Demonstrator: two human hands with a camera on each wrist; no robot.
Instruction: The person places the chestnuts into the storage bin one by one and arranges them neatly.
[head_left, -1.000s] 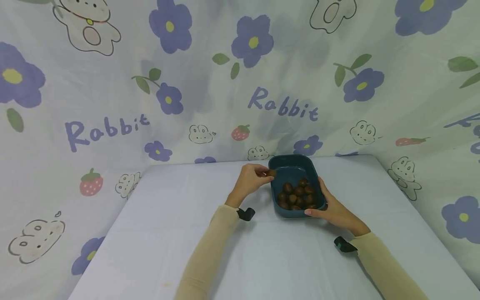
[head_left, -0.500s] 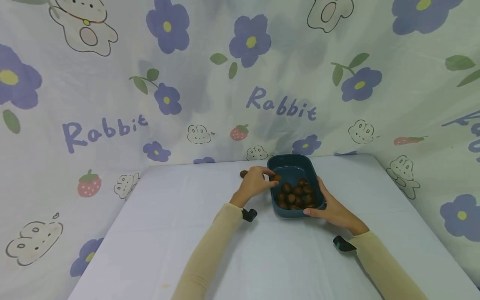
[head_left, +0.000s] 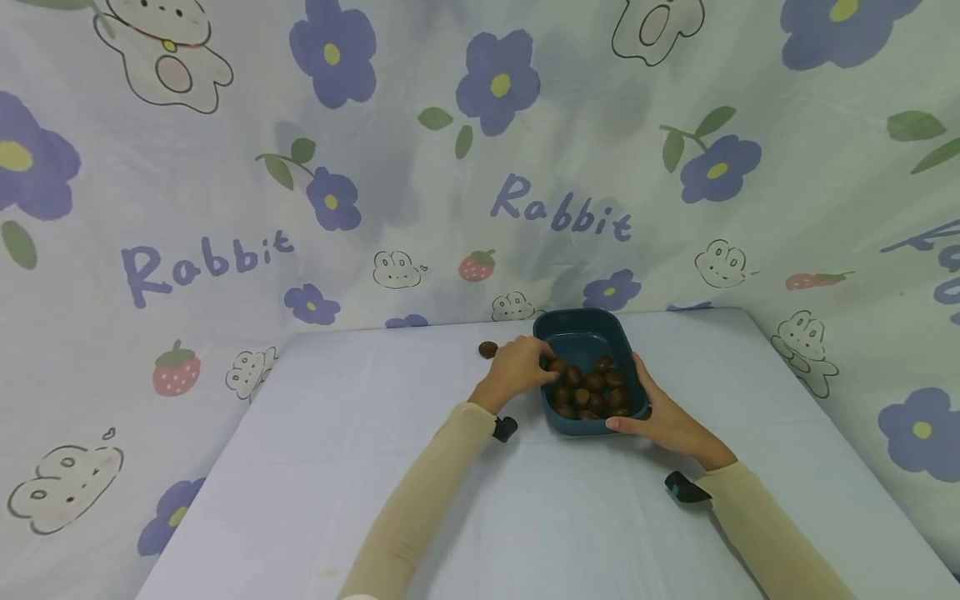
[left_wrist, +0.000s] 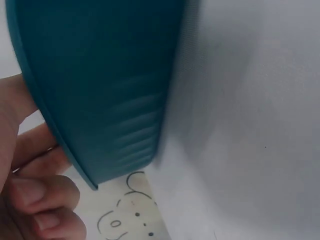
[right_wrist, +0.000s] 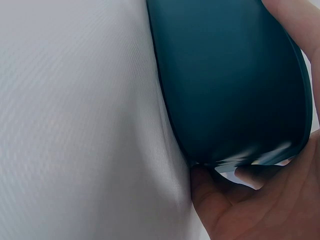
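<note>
A dark teal rectangular container (head_left: 581,321) stands near the table's far edge, with a heap of brown chestnuts (head_left: 595,382) at its near end. Reaching over the container's left rim, my left hand (head_left: 517,371) pinches a chestnut (head_left: 556,366) between thumb and fingers, low inside beside the heap. In the left wrist view, some fingers (left_wrist: 47,192) curl over the rim, and the container wall hides the chestnut. My right hand (head_left: 667,421) grips the container's near right corner, thumb at the front and fingers along the right side. Another chestnut (head_left: 488,349) lies on the table just left of my left hand.
A white cloth covers the table (head_left: 360,467). Behind it hangs a curtain (head_left: 420,183) printed with flowers, rabbits and strawberries. Small black wrist devices (head_left: 686,487) sit at both cuffs.
My left hand has moved right and down over the rim, carrying the chestnut into the container. The chestnut on the table has come into sight behind it. My right hand keeps its grip.
</note>
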